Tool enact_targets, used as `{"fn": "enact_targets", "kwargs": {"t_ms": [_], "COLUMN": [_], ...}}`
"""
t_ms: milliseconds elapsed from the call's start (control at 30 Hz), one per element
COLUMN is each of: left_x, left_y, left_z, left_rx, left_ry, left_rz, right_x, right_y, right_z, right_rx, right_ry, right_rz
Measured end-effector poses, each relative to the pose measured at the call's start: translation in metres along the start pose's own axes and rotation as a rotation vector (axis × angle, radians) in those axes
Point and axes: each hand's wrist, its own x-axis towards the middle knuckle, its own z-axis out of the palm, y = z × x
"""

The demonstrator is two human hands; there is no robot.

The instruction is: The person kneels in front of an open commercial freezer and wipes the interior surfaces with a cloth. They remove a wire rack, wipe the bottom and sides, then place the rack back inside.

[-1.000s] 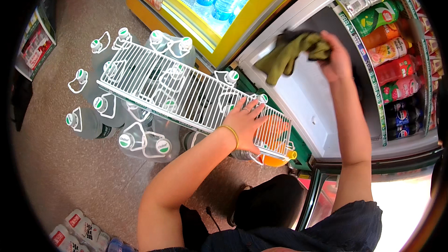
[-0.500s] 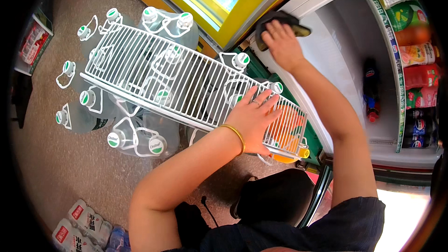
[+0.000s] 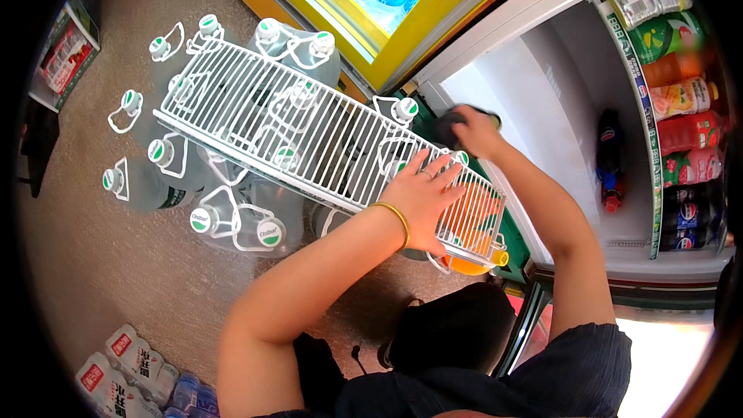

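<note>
- Resting across bottles [image 3: 151,187], the white rack [image 3: 309,139] apparently uses them as a stand;
- the left hand [image 3: 424,205] lies near its right end, fingers spread wide, probably steadying it;
- the right hand [image 3: 475,133] has its fingers curled onto a dark cloth [image 3: 446,130] by the fridge [image 3: 534,85] edge, likely for firm hold.

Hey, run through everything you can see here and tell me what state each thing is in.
Wire shelf: lying over the jugs
Left hand: spread on the shelf
Right hand: closed on the cloth
Dark cloth: bunched up
Clear jugs: capped
Orange drink bottle: capped, partly under the shelf
White-lined fridge: open
Dark bottle inside it: capped
Yellow-framed cooler: lit inside
</note>
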Motion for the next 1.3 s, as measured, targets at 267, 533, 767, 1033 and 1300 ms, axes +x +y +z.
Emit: {"fn": "enact_targets", "kwargs": {"t_ms": [267,533,767,1033,1300], "left_x": [-0.002,-0.003,0.0,-0.003,-0.001], "left_y": [0.0,-0.003,0.0,-0.004,-0.002], "left_z": [0.006,0.007,0.005,0.009,0.006], "left_rx": [-0.023,-0.068,-0.075,-0.073,-0.075], "left_ry": [0.036,0.089,0.061,0.112,0.114], "left_rz": [0.008,0.02,0.022,0.025,0.038], "right_x": [-0.059,-0.01,0.04,0.025,0.032], "right_y": [0.002,-0.074,-0.058,-0.071,-0.047], "right_z": [-0.08,-0.085,-0.023,-0.062,-0.035], "right_rx": [1.57,0.368,-1.029,-0.929,-0.953], "right_ry": [0.449,1.108,0.475,0.655,0.422], "right_rz": [0.437,-0.168,-0.121,-0.159,-0.201]}}
